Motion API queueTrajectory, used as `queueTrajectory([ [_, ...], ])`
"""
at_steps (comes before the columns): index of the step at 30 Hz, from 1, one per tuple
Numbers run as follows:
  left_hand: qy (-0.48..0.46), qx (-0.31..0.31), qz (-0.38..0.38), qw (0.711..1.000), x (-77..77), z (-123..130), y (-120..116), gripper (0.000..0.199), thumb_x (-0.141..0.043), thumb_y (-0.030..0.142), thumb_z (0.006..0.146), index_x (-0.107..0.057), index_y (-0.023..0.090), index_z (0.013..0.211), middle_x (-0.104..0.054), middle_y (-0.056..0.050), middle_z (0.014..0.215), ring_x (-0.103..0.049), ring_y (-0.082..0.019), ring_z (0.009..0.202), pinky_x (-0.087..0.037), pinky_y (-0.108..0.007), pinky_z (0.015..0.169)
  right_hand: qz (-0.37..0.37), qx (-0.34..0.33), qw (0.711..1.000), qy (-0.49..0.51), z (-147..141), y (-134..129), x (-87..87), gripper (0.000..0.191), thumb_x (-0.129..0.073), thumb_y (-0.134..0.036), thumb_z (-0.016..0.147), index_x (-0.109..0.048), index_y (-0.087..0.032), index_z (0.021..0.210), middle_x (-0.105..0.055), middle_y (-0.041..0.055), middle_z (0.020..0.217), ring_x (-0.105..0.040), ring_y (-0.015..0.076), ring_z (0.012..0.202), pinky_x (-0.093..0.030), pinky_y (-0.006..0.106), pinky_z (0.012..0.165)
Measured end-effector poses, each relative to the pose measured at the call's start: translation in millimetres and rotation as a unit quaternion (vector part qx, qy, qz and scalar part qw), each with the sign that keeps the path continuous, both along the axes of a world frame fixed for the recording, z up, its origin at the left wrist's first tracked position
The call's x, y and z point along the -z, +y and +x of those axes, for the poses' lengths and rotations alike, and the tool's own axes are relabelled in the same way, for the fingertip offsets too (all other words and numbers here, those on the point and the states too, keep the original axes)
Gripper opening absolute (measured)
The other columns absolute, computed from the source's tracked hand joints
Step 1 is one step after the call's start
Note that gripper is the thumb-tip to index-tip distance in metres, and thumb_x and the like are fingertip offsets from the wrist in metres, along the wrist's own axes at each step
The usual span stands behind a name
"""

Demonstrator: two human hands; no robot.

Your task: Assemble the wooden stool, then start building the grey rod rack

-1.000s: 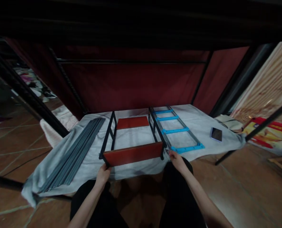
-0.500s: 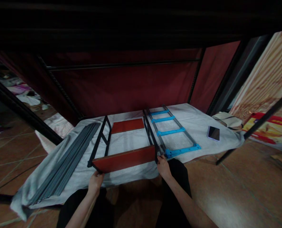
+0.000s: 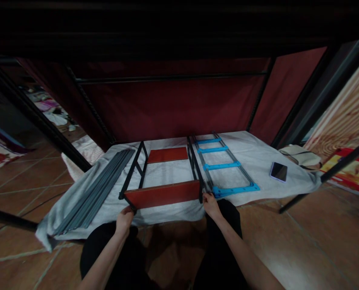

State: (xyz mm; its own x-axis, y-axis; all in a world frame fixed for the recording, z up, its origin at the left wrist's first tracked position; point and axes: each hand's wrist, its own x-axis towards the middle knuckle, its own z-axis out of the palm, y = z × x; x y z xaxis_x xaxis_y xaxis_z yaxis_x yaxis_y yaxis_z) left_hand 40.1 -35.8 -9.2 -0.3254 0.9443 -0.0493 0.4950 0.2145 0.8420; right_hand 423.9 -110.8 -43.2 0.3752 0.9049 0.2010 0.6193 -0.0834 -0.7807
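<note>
Head cam: your left hand has its fingers pinching the rack near-left; right hand is at near-right, can't tell if those fingers are pinching.

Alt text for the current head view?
A person's left hand and right hand are at the near corners of a black frame with two reddish panels, on a pale cloth. Grey rods lie to its left; a blue rack and phone to its right.
</note>
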Motion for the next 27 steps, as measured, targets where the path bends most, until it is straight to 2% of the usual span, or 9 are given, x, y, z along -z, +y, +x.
queueTrajectory([
  [4, -0.014, -0.013, -0.049, 0.999, -1.4, -4, 3, 0.028, -0.049, 0.012, 0.061, -0.066, 0.011, 0.083, -0.069, -0.007, 0.071, -0.066, -0.019, 0.069, -0.049, -0.026, 0.064, 0.014, -0.02, 1.0, 0.017, 4, 0, 1.4, 0.041, -0.046, -0.011, 0.075, -0.064, -0.018, 0.111, -0.062, 0.0094, 0.109, -0.061, 0.0193, 0.097, -0.048, 0.033, 0.089],
  [7, 0.007, -0.021, -0.076, 0.997, -1.1, -6, 7, 0.023, -0.05, 0.011, 0.066, -0.066, 0.012, 0.083, -0.069, -0.008, 0.07, -0.066, -0.019, 0.067, -0.047, -0.025, 0.06, 0.016, -0.037, 0.999, 0.037, 4, 0, 4.7, 0.044, -0.046, -0.015, 0.074, -0.061, -0.017, 0.116, -0.063, 0.0094, 0.108, -0.062, 0.0199, 0.094, -0.049, 0.035, 0.087],
  [13, 0.028, -0.017, -0.1, 0.994, 4.8, -10, 7, 0.021, -0.053, 0.014, 0.076, -0.066, 0.008, 0.09, -0.071, -0.013, 0.081, -0.068, -0.02, 0.072, -0.046, -0.025, 0.062, -0.01, -0.043, 0.998, 0.051, 5, 1, 6.9, 0.036, -0.047, -0.023, 0.071, -0.065, -0.018, 0.101, -0.066, 0.0057, 0.089, -0.063, 0.0218, 0.088, -0.049, 0.037, 0.086],
  [20, 0.033, 0.005, -0.083, 0.996, 15.5, -17, 12, 0.017, -0.051, 0.014, 0.079, -0.067, 0.008, 0.078, -0.066, -0.009, 0.067, -0.064, -0.018, 0.065, -0.045, -0.025, 0.063, -0.027, -0.045, 0.998, 0.039, 12, 4, 0.2, 0.022, -0.05, -0.026, 0.066, -0.067, -0.022, 0.08, -0.066, 0.0055, 0.079, -0.065, 0.0243, 0.082, -0.051, 0.037, 0.08],
  [23, 0.037, 0.025, -0.069, 0.997, 19.6, -21, 16, 0.013, -0.053, 0.012, 0.078, -0.065, 0.01, 0.075, -0.064, -0.005, 0.064, -0.061, -0.015, 0.063, -0.044, -0.023, 0.062, -0.027, -0.055, 0.998, 0.025, 17, 7, 6.0, 0.017, -0.051, -0.029, 0.065, -0.065, -0.022, 0.073, -0.066, 0.006, 0.076, -0.065, 0.0247, 0.079, -0.051, 0.038, 0.078],
  [27, 0.049, 0.068, -0.041, 0.996, 26.4, -26, 19, 0.013, -0.051, 0.006, 0.075, -0.062, 0.012, 0.073, -0.061, -0.001, 0.065, -0.058, -0.012, 0.065, -0.044, -0.021, 0.064, -0.011, -0.044, 0.999, 0.002, 24, 9, 19.9, 0.021, -0.051, -0.034, 0.064, -0.064, -0.021, 0.075, -0.065, 0.0073, 0.079, -0.064, 0.0245, 0.078, -0.05, 0.038, 0.078],
])
